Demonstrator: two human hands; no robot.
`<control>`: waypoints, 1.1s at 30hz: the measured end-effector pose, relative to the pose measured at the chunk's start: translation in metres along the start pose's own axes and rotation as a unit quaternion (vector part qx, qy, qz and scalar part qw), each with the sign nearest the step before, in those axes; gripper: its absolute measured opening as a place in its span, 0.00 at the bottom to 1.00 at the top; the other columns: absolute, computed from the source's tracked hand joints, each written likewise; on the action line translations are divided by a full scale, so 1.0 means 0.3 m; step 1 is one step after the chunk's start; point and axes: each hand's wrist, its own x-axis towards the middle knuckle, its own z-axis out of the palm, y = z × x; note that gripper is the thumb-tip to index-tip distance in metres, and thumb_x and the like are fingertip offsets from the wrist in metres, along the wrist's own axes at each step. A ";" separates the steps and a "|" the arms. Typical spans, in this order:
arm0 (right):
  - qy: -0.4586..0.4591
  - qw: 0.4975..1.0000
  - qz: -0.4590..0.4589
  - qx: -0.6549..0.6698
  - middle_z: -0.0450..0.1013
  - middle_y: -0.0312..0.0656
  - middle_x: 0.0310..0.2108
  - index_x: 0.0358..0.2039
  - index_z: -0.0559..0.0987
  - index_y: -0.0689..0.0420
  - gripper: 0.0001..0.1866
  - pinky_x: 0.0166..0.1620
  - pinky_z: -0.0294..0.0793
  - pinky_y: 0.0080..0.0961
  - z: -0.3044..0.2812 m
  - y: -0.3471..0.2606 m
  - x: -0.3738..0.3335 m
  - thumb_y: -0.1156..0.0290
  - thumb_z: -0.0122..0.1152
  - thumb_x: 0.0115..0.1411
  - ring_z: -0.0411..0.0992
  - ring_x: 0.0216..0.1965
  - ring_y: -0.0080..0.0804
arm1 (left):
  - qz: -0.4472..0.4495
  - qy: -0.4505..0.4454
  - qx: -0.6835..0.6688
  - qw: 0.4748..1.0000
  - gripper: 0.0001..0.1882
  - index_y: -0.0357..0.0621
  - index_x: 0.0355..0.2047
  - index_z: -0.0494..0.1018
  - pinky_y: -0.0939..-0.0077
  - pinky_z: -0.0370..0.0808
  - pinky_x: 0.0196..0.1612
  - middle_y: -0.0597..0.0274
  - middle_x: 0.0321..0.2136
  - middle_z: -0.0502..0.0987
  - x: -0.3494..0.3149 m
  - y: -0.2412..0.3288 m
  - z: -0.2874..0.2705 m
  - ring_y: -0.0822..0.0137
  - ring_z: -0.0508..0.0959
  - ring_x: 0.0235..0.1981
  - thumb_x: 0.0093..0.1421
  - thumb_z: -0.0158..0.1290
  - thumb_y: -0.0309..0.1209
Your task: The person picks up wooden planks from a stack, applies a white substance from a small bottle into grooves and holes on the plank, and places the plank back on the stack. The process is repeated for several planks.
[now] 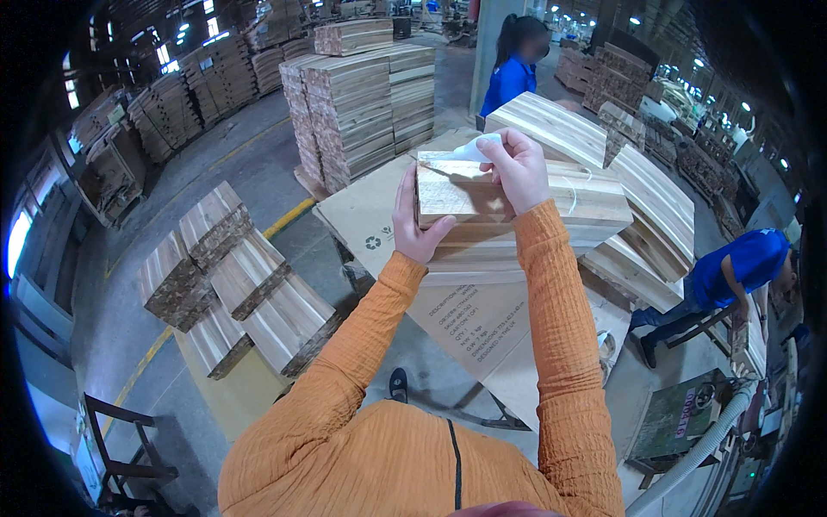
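A stack of pale striped wooden boards (551, 233) lies in front of me on a cardboard-covered table. My left hand (416, 220) lies against the left end of the top board (452, 200), fingers stretched along the end and thumb apart on the near side. Above that board, my right hand (517, 168) is closed round a white tapered thing (476, 150) whose kind I cannot make out. Its narrow end points left, close over the far edge of the board. Thin white curved lines show on the wood to the right.
Printed cardboard (465, 323) covers the table. More boards (659, 198) lean at its right. Stacked wooden blocks (250, 276) stand lower left, a tall board pile (357, 112) beyond. One person in blue (510, 82) is across the table, another (741, 271) at right near a green machine (680, 418).
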 end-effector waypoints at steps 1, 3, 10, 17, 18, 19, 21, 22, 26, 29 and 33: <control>-0.002 1.000 0.001 -0.003 0.74 0.37 0.22 0.27 0.76 0.63 0.09 0.23 0.64 0.13 0.003 -0.003 -0.001 0.68 0.59 0.54 0.69 0.21 0.17 | 0.002 -0.001 0.002 1.000 0.48 0.28 0.58 0.52 0.66 0.63 0.55 0.42 0.51 0.64 0.000 -0.001 -0.003 0.54 0.67 0.52 0.44 0.60 0.46; -0.008 1.000 0.005 0.003 0.74 0.37 0.21 0.27 0.76 0.63 0.09 0.23 0.64 0.14 0.004 -0.008 -0.001 0.68 0.59 0.54 0.69 0.21 0.17 | 0.000 -0.003 -0.004 1.000 0.48 0.28 0.58 0.52 0.66 0.63 0.55 0.43 0.51 0.64 0.004 0.002 -0.003 0.55 0.67 0.52 0.44 0.60 0.46; -0.002 1.000 0.001 -0.003 0.74 0.36 0.21 0.26 0.76 0.62 0.09 0.23 0.64 0.14 -0.001 0.000 0.000 0.68 0.59 0.53 0.69 0.21 0.17 | -0.002 -0.008 -0.008 1.000 0.48 0.28 0.58 0.52 0.67 0.63 0.55 0.44 0.51 0.64 0.002 0.012 -0.004 0.56 0.67 0.52 0.45 0.60 0.45; 0.007 0.999 0.010 0.038 0.72 0.37 0.19 0.26 0.76 0.61 0.09 0.18 0.61 0.11 -0.010 0.010 0.010 0.68 0.59 0.54 0.66 0.16 0.14 | 0.008 -0.004 0.003 1.000 0.46 0.28 0.58 0.53 0.67 0.63 0.55 0.44 0.50 0.65 0.006 -0.002 -0.004 0.56 0.67 0.52 0.45 0.60 0.42; 0.017 0.997 0.026 0.071 0.72 0.37 0.19 0.26 0.76 0.61 0.09 0.17 0.60 0.11 -0.029 0.010 0.016 0.68 0.59 0.54 0.65 0.15 0.13 | 0.008 -0.006 -0.004 1.000 0.46 0.29 0.58 0.53 0.67 0.63 0.55 0.44 0.50 0.65 0.009 -0.001 -0.002 0.56 0.67 0.52 0.45 0.60 0.42; 0.027 0.993 0.041 0.105 0.72 0.37 0.18 0.27 0.76 0.61 0.09 0.16 0.59 0.10 -0.050 0.010 0.017 0.68 0.59 0.55 0.64 0.14 0.13 | 0.008 -0.008 -0.011 1.000 0.46 0.29 0.58 0.53 0.67 0.63 0.55 0.44 0.50 0.65 0.011 -0.001 -0.003 0.56 0.67 0.52 0.45 0.60 0.42; 0.080 0.990 0.027 0.117 0.71 0.37 0.17 0.29 0.76 0.61 0.09 0.15 0.59 0.11 -0.103 0.008 0.022 0.67 0.59 0.55 0.62 0.12 0.14 | 0.008 -0.005 -0.017 1.000 0.46 0.29 0.58 0.53 0.68 0.63 0.54 0.44 0.50 0.65 0.021 -0.006 -0.002 0.56 0.68 0.52 0.45 0.60 0.42; 0.102 0.987 0.023 0.118 0.71 0.37 0.18 0.29 0.76 0.61 0.09 0.15 0.59 0.11 -0.133 0.007 0.026 0.67 0.59 0.55 0.62 0.12 0.14 | 0.006 -0.002 -0.014 1.000 0.46 0.28 0.58 0.53 0.68 0.63 0.54 0.44 0.50 0.65 0.025 -0.007 -0.009 0.56 0.68 0.52 0.45 0.60 0.42; 0.154 0.973 0.033 0.169 0.70 0.36 0.18 0.29 0.74 0.60 0.08 0.17 0.61 0.13 -0.270 0.030 0.016 0.68 0.58 0.55 0.61 0.13 0.14 | -0.031 0.017 -0.072 0.997 0.46 0.28 0.59 0.51 0.69 0.64 0.54 0.45 0.50 0.65 0.020 0.015 0.024 0.58 0.68 0.52 0.45 0.61 0.40; 0.144 0.970 0.019 0.197 0.68 0.33 0.17 0.28 0.73 0.58 0.07 0.19 0.61 0.15 -0.279 0.038 0.010 0.69 0.58 0.55 0.60 0.15 0.15 | 0.004 -0.010 -0.003 1.000 0.47 0.27 0.59 0.50 0.71 0.64 0.54 0.46 0.51 0.65 0.026 -0.011 -0.003 0.60 0.67 0.52 0.46 0.61 0.38; 0.134 0.982 -0.004 0.133 0.69 0.35 0.18 0.28 0.74 0.60 0.08 0.18 0.61 0.12 -0.279 0.056 0.009 0.68 0.60 0.55 0.62 0.14 0.14 | -0.023 -0.008 -0.053 0.998 0.47 0.27 0.59 0.50 0.71 0.64 0.54 0.47 0.51 0.64 0.013 -0.008 0.015 0.60 0.67 0.52 0.46 0.61 0.40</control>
